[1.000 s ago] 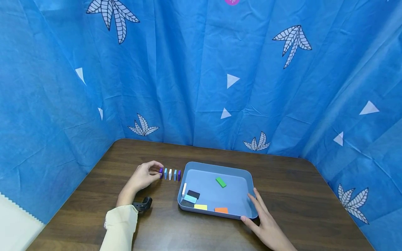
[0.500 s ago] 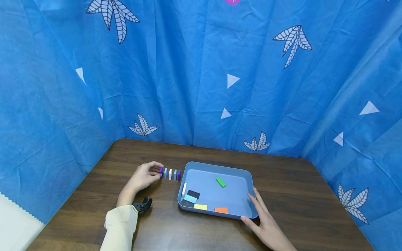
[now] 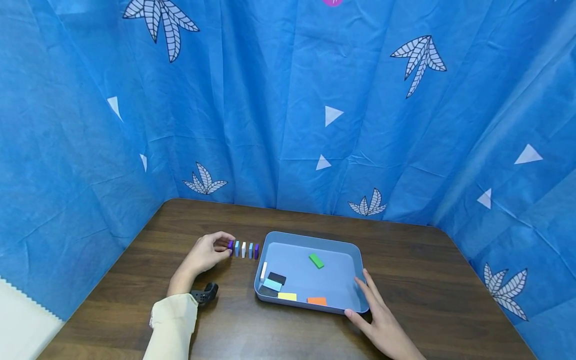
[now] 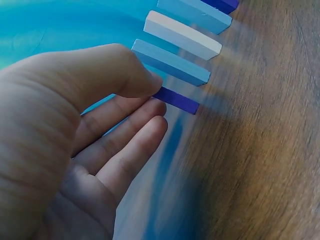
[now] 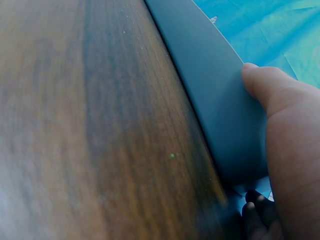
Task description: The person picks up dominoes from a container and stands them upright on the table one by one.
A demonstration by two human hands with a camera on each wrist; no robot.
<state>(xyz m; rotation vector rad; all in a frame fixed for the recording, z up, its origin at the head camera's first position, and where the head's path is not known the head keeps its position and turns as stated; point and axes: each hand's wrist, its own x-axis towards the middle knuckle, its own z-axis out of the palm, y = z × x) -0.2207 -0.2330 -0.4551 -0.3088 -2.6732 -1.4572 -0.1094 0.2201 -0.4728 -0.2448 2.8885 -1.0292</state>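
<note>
In the head view, my left hand (image 3: 202, 256) is at the left end of a short row of upright blocks. It pinches a purple block (image 4: 177, 101) between thumb and fingers. Beside that block stand a light blue block (image 4: 172, 62), a white block (image 4: 182, 36), another light blue block (image 3: 250, 250) and a second purple block (image 3: 256, 251), with narrow gaps between them. My right hand (image 3: 381, 322) rests at the near right corner of a grey-blue tray (image 3: 339, 282). Its thumb touches the near rim, and its extended fingers lie along the right side.
Inside the tray lie a green block (image 3: 316, 261), a yellow block (image 3: 287, 296), an orange block (image 3: 317, 301), a white block (image 3: 263, 272), a light blue block (image 3: 272, 285) and dark blocks (image 3: 277, 278). Blue patterned curtains (image 3: 306, 125) surround the brown wooden table (image 3: 252, 332).
</note>
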